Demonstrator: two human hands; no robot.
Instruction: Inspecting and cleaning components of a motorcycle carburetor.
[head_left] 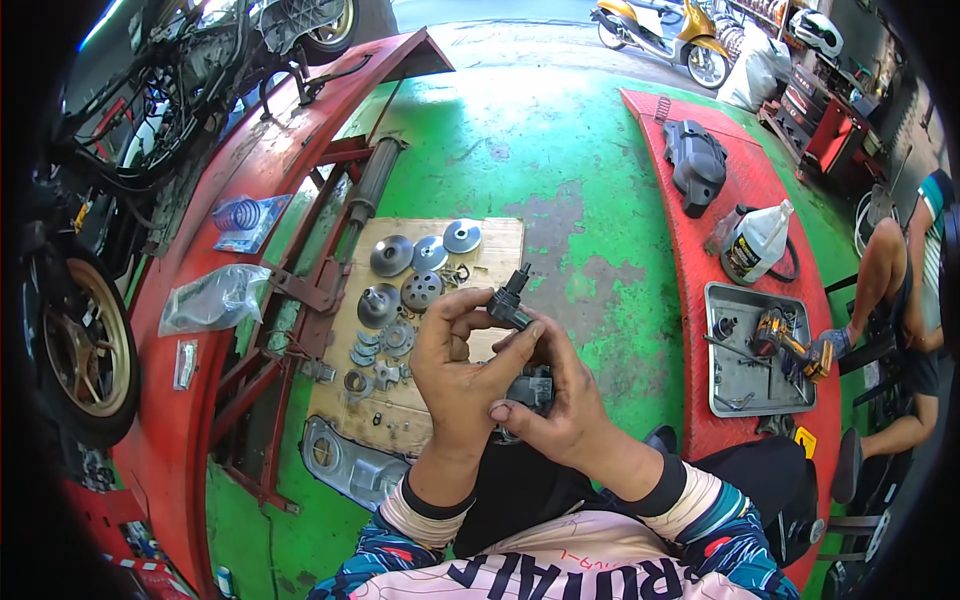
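In front of my chest, my left hand pinches a small black stepped part with a thin stem pointing up. My right hand is closed around a dark, blocky mechanical part, mostly hidden by its fingers and thumb. The fingertips of both hands come close together by the black part's lower end. Below them lies a sheet of cardboard bearing metal pulley discs, a drilled round plate, and several small curved pieces.
A metal cover lies on the green floor. Left, a red lift holds bagged parts and a partly stripped motorcycle. Right, a red platform bears a tool tray, a white jug and a black housing. Another person sits beyond.
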